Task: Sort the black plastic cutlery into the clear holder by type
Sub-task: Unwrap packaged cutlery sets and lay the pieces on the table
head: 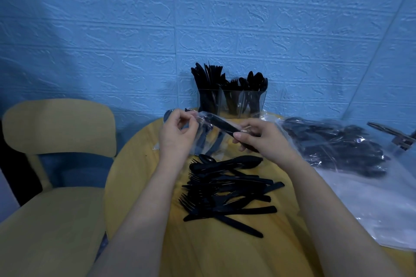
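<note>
- A yellow wooden chair (58, 164) stands at the far left, beside the round yellow table (225, 254), in front of a blue embossed brick-pattern wall (135, 29).
- The left hand (177, 135) is raised over the far side of the table, thumb and fingertips pinched on the end of a clear plastic wrapper (203, 119).
- Inside that wrapper is a black cutlery set (225, 127), lying at a slant between the two hands; which pieces it holds cannot be told.
- Under the hands, further wrapped pieces (209, 144) lie on the tabletop, their shapes blurred.
- Near the middle of the table lies a loose pile of unwrapped black cutlery (227, 191): spoons at the far edge, forks with tines pointing left, knives at the near edge.
- At the back edge of the table, against the wall, stands the clear holder (231, 103) with three compartments: knives in the left one, forks in the middle, spoons in the right, all upright.
- The right hand (263, 139) grips the wrapped set's lower end, fingers curled round it, thumb on top.
- To the right, a large clear plastic bag of wrapped black cutlery (337, 148) lies on the table, with flat plastic sheeting (382, 213) spreading toward the near right edge.
- At the far right edge a dark metal object (394, 135) shows, too unclear to name.
</note>
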`<state>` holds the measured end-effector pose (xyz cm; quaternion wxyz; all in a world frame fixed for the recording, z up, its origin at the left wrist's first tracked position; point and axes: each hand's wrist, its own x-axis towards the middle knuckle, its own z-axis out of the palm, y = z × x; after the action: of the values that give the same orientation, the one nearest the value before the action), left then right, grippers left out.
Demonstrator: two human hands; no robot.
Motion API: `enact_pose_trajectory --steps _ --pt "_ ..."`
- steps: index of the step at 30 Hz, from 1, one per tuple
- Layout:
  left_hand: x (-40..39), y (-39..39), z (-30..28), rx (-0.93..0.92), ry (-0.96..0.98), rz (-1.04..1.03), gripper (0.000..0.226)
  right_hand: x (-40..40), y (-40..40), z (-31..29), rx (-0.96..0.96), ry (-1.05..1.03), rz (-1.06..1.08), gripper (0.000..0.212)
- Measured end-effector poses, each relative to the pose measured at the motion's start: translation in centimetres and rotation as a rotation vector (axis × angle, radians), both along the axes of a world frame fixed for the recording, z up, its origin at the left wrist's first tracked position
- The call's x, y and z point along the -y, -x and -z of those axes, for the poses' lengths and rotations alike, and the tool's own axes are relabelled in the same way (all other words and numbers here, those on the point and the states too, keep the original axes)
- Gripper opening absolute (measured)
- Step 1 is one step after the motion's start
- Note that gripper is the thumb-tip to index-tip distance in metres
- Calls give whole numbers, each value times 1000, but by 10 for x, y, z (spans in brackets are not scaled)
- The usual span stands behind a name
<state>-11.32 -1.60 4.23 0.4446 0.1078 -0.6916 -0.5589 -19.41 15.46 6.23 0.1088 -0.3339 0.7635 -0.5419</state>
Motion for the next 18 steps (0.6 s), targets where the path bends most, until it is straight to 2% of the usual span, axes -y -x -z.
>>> enact_pose_trajectory --steps 2,6,9,11,13,18 --pt "4 -1 1 37 29 -6 24 -6 1 -2 53 -8 -24 1" --pt "8 -4 -1 96 -3 23 19 -14 3 -3 95 -39 -59 6" --pt "9 -3 -3 104 -124 48 17 -15 5 -2 164 -13 -84 23" --pt "11 -2 -1 72 -161 31 16 -16 7 -2 230 76 -98 29" --pt "14 -2 1 50 -146 19 17 -17 9 -1 283 196 -62 25" --pt "12 -6 -2 52 3 58 27 -18 16 0 435 503 100 19"
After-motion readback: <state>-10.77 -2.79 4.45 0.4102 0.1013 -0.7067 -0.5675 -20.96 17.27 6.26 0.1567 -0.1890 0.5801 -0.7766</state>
